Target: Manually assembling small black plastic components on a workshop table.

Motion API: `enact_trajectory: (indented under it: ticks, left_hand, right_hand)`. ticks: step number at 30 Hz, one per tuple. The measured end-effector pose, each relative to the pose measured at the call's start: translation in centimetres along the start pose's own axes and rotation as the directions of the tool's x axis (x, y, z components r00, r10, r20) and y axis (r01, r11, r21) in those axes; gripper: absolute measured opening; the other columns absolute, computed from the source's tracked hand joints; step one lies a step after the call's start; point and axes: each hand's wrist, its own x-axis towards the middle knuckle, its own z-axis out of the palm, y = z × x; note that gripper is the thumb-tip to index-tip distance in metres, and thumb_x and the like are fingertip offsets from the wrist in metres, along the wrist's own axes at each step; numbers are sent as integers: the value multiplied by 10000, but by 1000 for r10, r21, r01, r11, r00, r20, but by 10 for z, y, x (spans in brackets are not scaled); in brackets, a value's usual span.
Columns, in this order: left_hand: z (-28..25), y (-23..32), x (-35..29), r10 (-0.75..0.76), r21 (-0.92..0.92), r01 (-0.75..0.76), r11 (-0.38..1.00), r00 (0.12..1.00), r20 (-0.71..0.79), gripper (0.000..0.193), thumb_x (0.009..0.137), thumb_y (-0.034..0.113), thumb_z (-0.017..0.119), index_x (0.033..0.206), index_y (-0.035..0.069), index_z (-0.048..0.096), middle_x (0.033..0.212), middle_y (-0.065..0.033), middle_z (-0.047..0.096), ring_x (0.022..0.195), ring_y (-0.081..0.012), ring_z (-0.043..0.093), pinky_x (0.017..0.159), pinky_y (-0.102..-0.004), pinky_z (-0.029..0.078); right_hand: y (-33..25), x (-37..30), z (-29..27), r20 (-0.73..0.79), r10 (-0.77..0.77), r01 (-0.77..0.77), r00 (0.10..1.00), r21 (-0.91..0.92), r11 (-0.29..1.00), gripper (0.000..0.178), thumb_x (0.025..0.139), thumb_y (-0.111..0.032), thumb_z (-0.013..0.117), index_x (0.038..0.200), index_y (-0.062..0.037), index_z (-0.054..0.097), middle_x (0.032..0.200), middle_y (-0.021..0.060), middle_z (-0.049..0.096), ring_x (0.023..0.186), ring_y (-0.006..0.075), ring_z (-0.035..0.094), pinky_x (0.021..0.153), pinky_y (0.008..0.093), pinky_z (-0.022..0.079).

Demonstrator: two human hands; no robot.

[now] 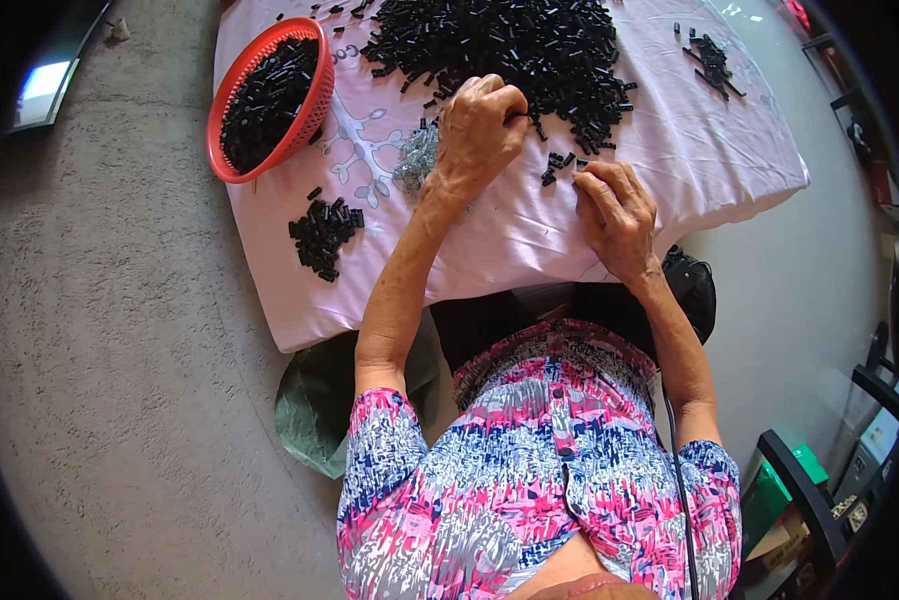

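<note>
My left hand [481, 135] is curled at the near edge of a big heap of small black tube-like pieces [499, 45]. Its fingers are closed, and whatever they grip is hidden behind the knuckles. Beside that wrist lies a small heap of clear or silvery little parts [416, 160]. To the right, my right hand [619, 215] has its thumb and fingers pinched together close to a few loose black pieces [557, 168]. A dark bit shows at those fingertips, too small to tell whether it is held.
A red plastic basket [322, 90] full of black pieces stands at the table's left edge. Smaller black piles lie at the near left [324, 238] and far right [711, 65]. A pink patterned cloth [529, 245] covers the table. A green bag [314, 410] sits below it.
</note>
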Motion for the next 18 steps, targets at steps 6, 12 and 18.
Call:
enact_trajectory:
  ticks: [6, 12, 18]
  left_hand:
    - [-3, 39, -29, -200, -474, 158, 866, 979, -40, 54, 789, 5, 694, 839, 24, 703, 785, -65, 631, 637, -158, 616, 571, -273, 488]
    - [-2, 37, -58, -396, -862, 499, 94, 813, 427, 131, 939, 72, 621, 1004, 10, 716, 908, -45, 695, 746, -81, 613, 676, -215, 495]
    - [4, 43, -75, -383, -879, 464, -113, 796, 469, 155, 943, 63, 598, 1042, 13, 707, 892, -38, 698, 736, -70, 605, 695, -212, 507]
  right_hand:
    - [2, -1, 0, -11, -7, 7, 1000, 9, 1000, 215, 706, 67, 688, 909, 19, 637, 902, 111, 620, 774, 277, 624, 637, 370, 521]
    - [2, 1, -1, -19, 16, -16, 1000, 13, 1000, 198, 737, 62, 690, 922, 11, 641, 915, 111, 627, 800, 280, 639, 657, 360, 531]
    - [-13, -2, -5, 147, 364, -389, 920, 451, 803, 165, 839, 6, 696, 1001, 26, 680, 938, 120, 689, 768, 181, 679, 685, 292, 544]
